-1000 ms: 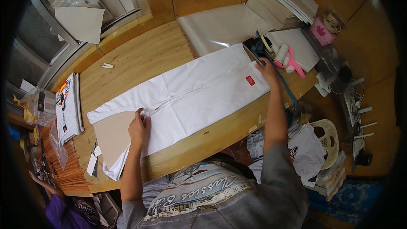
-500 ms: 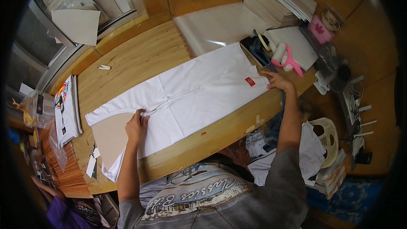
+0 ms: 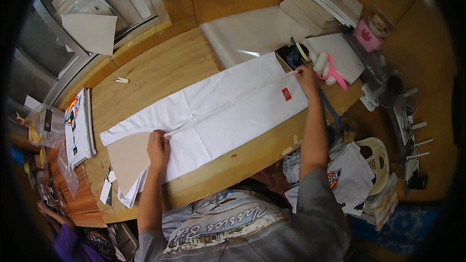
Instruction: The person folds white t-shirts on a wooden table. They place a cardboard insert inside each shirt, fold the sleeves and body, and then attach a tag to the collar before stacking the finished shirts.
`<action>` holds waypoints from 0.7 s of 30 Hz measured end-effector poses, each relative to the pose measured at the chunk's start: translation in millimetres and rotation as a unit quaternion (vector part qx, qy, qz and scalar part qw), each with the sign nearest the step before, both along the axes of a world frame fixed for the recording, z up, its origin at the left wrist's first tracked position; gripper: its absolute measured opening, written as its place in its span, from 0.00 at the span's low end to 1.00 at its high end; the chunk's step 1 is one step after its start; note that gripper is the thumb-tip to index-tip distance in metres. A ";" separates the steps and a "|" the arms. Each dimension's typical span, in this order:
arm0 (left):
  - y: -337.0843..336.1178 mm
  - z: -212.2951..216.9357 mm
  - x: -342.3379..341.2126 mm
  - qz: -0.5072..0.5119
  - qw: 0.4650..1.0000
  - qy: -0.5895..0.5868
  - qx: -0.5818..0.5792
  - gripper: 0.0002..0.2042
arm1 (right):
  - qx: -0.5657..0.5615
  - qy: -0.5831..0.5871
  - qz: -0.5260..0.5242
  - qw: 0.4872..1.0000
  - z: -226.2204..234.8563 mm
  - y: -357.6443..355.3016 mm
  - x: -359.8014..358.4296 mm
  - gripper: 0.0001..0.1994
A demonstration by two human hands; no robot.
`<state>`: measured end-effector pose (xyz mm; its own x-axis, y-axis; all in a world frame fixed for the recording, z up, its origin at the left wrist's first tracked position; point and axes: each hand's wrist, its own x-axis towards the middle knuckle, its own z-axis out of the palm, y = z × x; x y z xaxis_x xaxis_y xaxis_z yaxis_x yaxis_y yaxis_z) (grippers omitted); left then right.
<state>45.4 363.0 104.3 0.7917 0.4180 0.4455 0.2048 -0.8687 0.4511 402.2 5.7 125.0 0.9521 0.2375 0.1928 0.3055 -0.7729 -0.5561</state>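
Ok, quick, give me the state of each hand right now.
Left hand: lies flat on the white garment, by the cardboard; no grip.
Right hand: fingers pinched shut on the garment's far corner.

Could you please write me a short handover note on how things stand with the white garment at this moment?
Left hand: flat on the white garment, pressing a fold beside the cardboard sheet tucked into that end.
Right hand: pinching the garment's far corner, near the red label.
Done: garment laid out lengthwise on the wooden table, long sides folded in toward the middle.
Left: it is not yet folded across its length; the cardboard end lies partly open.
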 end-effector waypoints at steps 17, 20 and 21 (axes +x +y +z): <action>30.4 8.9 14.6 -0.005 0.966 0.167 -0.197 0.09 | -0.193 -0.117 0.035 0.974 -38.1 1.9 -50.6 0.20; 25.3 9.6 17.4 -0.005 0.971 0.165 -0.174 0.09 | -0.157 -0.129 0.107 0.973 -18.9 7.2 -32.7 0.18; 25.0 10.9 15.3 -0.005 0.973 0.166 -0.161 0.09 | -0.163 -0.144 0.125 0.968 -11.5 17.2 -28.0 0.18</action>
